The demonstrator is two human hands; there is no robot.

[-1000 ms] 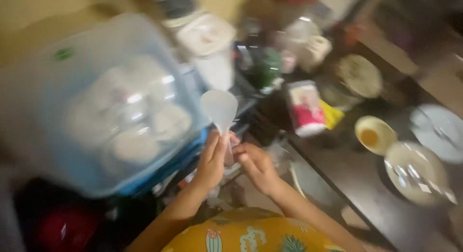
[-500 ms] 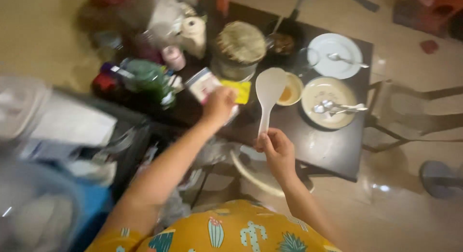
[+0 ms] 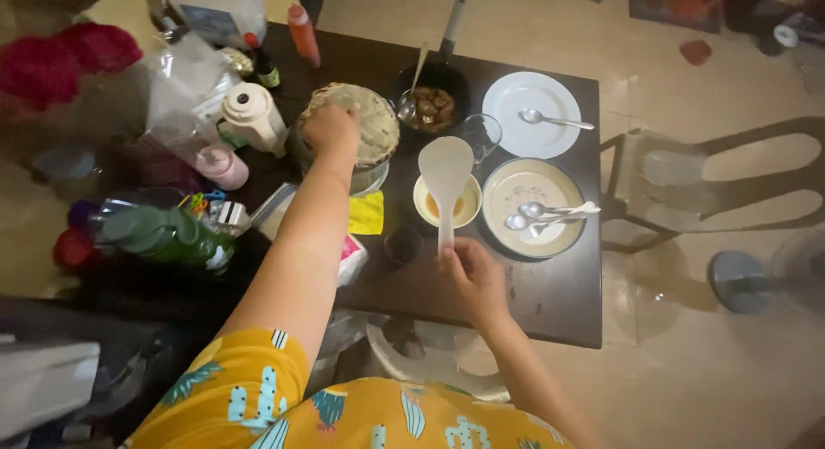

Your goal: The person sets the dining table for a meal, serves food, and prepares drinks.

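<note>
Surface (image 3: 550, 294): dark, rectangular, crowded. Tan tiled floor around it, a chair (image 3: 679, 183) off its far side from me, a fan base (image 3: 739, 281) on the floor past that.

Landmark = small yellow bowl (image 3: 464, 210), amber liquid in it. Relative to it:
- right: cream plate (image 3: 533, 200) with spoons and a fork lying in it
- above: glass (image 3: 481, 135), then dark pan (image 3: 434, 105) of food with a spoon in it
- upper right: white plate (image 3: 528, 114) with one spoon
- upper left: covered pot (image 3: 374, 131), woven lid
- left: yellow packet (image 3: 368, 215)
- far left: white jug (image 3: 253, 118), pink cup (image 3: 223, 167), green bottle (image 3: 168, 238), clear bags
- just below left: dark cup (image 3: 402, 243)

My left hand (image 3: 331, 127): fingers curled down on the pot lid, touching it. Can't tell if it's actually gripping.

My right hand (image 3: 473, 273): grip closed on the handle of the white paddle (image 3: 445, 176), held upright, blade over the yellow bowl's left edge, handle end just below the bowl.

Versus half a second back: left hand was at the packet left of the bowl, now further out on the pot lid. Paddle sits in the same right-hand grip, blade about the same spot by the bowl. View has swung so the whole surface is in frame, less blur.
</note>
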